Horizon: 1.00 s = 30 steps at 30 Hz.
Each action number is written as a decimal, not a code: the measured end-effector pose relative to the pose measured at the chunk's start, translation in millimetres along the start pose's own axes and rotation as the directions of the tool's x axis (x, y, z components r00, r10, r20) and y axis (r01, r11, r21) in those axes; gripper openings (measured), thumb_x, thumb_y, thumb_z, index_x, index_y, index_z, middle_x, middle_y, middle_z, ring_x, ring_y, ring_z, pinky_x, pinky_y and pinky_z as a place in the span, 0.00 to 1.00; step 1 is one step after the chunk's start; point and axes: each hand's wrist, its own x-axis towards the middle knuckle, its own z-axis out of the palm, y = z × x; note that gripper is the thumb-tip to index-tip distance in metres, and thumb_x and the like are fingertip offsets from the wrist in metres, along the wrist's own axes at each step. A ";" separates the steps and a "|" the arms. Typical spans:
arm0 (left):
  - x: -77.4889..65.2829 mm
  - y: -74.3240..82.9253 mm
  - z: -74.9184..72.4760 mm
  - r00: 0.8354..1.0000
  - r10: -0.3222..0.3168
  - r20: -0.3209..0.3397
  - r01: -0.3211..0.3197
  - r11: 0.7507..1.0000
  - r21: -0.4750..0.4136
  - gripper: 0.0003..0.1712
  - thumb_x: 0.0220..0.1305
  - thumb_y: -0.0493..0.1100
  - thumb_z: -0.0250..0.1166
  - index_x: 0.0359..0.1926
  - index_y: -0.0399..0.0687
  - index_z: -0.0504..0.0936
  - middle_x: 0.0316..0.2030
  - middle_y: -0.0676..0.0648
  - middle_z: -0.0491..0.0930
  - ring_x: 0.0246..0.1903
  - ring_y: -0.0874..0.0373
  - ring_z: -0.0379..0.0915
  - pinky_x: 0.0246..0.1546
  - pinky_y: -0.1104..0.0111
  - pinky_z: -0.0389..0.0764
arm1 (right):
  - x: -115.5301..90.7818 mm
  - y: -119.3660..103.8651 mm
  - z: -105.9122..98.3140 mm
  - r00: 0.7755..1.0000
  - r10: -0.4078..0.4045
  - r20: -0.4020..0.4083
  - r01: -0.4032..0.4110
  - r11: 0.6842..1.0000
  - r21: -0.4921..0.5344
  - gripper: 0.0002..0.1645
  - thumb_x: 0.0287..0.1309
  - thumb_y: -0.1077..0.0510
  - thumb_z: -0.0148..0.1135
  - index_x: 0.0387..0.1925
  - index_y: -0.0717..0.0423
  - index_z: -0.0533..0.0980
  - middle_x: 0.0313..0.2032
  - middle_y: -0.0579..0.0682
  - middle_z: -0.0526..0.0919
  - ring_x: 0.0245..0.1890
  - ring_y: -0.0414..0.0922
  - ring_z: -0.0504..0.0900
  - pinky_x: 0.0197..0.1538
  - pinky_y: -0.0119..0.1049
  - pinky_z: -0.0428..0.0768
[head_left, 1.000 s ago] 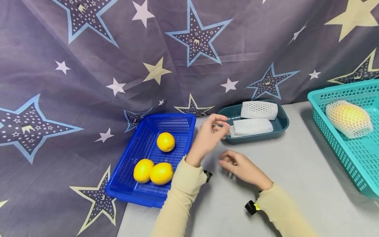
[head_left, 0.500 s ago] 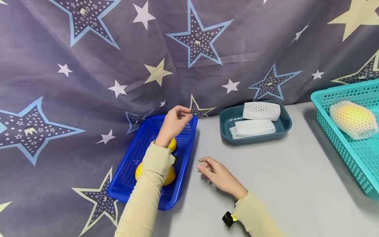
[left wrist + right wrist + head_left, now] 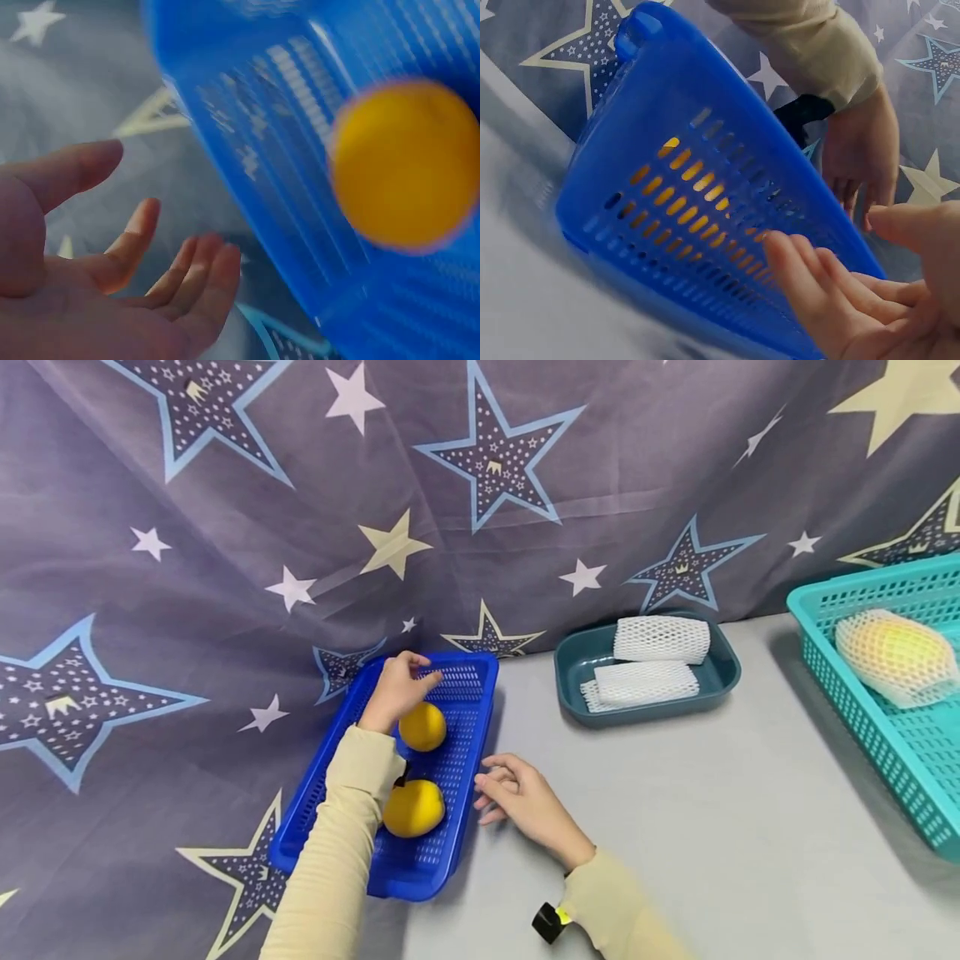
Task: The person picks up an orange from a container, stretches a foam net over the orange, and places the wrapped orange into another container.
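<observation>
My left hand (image 3: pixel 393 689) hovers over the far left part of the blue basket (image 3: pixel 486 693), fingers relaxed and holding nothing. Just right of it in the head view lies a round yellow fruit (image 3: pixel 422 727). A second yellow fruit (image 3: pixel 414 808) sits nearer the basket's front, partly behind the left sleeve. In the left wrist view the left hand (image 3: pixel 82 300) shows spread, loosely bent fingers apart from the fruit (image 3: pixel 405 165). My right hand (image 3: pixel 525 802) is beside the basket's right wall, loosely curled with nothing in it. The right wrist view shows fruit through the basket's slots (image 3: pixel 697 202).
A dark teal tray (image 3: pixel 577 681) at the back holds white foam net sleeves (image 3: pixel 645 683). On the right, a turquoise basket (image 3: pixel 825 685) contains a yellowish fruit in a foam net (image 3: pixel 896 657). A star-patterned cloth (image 3: pixel 510 552) hangs behind the grey table (image 3: pixel 675 827).
My left hand has moved left from beside the teal tray to over the blue basket. My right hand has also shifted left, up to the basket's side. Both hands stay without anything held.
</observation>
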 end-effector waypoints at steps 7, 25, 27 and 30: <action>4.9 -22.8 1.6 0.988 -0.149 0.041 0.145 0.984 0.100 0.35 0.71 0.50 0.59 0.68 0.32 0.61 0.66 0.27 0.57 0.66 0.33 0.54 0.69 0.43 0.61 | 2.3 1.3 10.6 0.999 0.032 0.022 -0.036 0.978 0.207 0.25 0.69 0.63 0.58 0.62 0.70 0.64 0.40 0.59 0.78 0.34 0.50 0.84 0.39 0.52 0.86; 16.6 -56.7 17.2 0.918 -0.313 0.242 0.291 0.949 0.123 0.46 0.70 0.57 0.57 0.69 0.21 0.55 0.64 0.25 0.64 0.60 0.35 0.68 0.64 0.48 0.71 | 4.0 5.6 14.9 0.994 0.105 -0.002 -0.097 0.924 0.370 0.17 0.67 0.68 0.58 0.54 0.70 0.66 0.34 0.52 0.77 0.31 0.47 0.83 0.38 0.49 0.87; 16.4 -58.0 19.2 0.907 -0.324 0.269 0.310 0.946 0.097 0.44 0.68 0.59 0.59 0.65 0.24 0.61 0.57 0.29 0.70 0.51 0.39 0.73 0.56 0.50 0.78 | 3.9 5.3 14.4 0.994 0.110 -0.002 -0.102 0.925 0.366 0.17 0.67 0.67 0.58 0.54 0.70 0.66 0.34 0.52 0.77 0.31 0.47 0.83 0.38 0.49 0.87; 16.1 -59.0 22.1 0.878 -0.348 0.329 0.358 0.933 0.033 0.43 0.64 0.60 0.64 0.62 0.28 0.63 0.50 0.35 0.71 0.41 0.44 0.77 0.48 0.54 0.84 | 3.6 5.2 13.6 0.993 0.115 0.001 -0.108 0.925 0.363 0.18 0.67 0.67 0.58 0.54 0.70 0.66 0.34 0.52 0.77 0.31 0.47 0.83 0.38 0.49 0.87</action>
